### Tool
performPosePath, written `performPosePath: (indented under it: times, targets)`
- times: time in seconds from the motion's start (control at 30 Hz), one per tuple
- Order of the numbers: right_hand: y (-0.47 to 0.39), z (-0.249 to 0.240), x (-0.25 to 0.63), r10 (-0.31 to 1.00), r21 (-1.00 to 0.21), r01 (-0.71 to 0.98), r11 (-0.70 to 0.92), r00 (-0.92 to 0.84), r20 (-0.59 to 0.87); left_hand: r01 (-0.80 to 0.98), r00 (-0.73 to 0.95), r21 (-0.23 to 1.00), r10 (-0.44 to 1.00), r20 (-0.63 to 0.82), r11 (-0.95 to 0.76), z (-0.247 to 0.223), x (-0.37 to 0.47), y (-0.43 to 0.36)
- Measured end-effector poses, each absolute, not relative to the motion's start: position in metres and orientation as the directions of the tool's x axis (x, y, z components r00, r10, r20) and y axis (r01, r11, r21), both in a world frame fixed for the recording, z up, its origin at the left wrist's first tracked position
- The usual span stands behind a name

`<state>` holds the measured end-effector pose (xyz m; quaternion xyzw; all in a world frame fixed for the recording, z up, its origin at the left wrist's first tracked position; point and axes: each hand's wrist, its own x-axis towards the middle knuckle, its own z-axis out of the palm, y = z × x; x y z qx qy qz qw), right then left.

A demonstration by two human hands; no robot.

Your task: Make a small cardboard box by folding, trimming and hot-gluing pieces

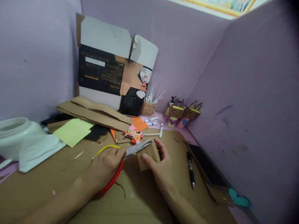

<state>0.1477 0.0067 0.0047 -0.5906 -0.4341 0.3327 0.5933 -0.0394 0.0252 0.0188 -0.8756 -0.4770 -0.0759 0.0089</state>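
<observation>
My left hand (105, 166) is closed around scissors (136, 149) with one yellow and one red handle. Their metal blades point right and lie across the top of a small piece of brown cardboard (146, 160). That cardboard is in my right hand (161, 163), its thumb on the near face and the fingers behind the right edge. Whether the blades are cutting into it cannot be made out. Just beyond the blades lies a colourful patterned glue gun (134, 136).
A brown cardboard sheet (98, 205) covers the table. Behind stand an unfolded box (100, 70) and a basket of sticks (149, 108). Yellow-green paper (73, 132) and a white jar (14, 137) are left; a pen (191, 171) and dark phone-like slab (207, 166) right.
</observation>
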Motion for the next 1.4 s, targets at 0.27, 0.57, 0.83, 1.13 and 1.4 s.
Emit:
performPosePath:
  times: [0.27,0.57,0.83,1.13,1.4]
  targets:
    - [0.006,0.006,0.147,0.908,-0.989,0.134,0.066,0.403,0.116,0.811,0.528,0.151,0.818,0.226,-0.565,0.011,-0.045,0.028]
    - [0.006,0.004,0.148,0.901,-0.972,0.201,0.120,0.390,0.192,0.840,0.509,0.081,0.830,0.227,-0.537,0.012,-0.041,0.028]
    - [0.002,0.004,0.142,0.922,-0.959,0.253,0.129,0.325,0.210,0.857,0.515,-0.125,0.841,0.165,-0.500,0.021,-0.029,0.022]
    - [0.003,0.004,0.140,0.926,-0.974,0.216,0.065,0.351,0.140,0.858,0.514,-0.066,0.856,0.058,-0.510,0.021,-0.029,0.024]
    - [0.004,0.002,0.140,0.919,-0.975,0.215,0.057,0.371,0.136,0.870,0.492,0.034,0.870,0.038,-0.493,0.017,-0.032,0.025]
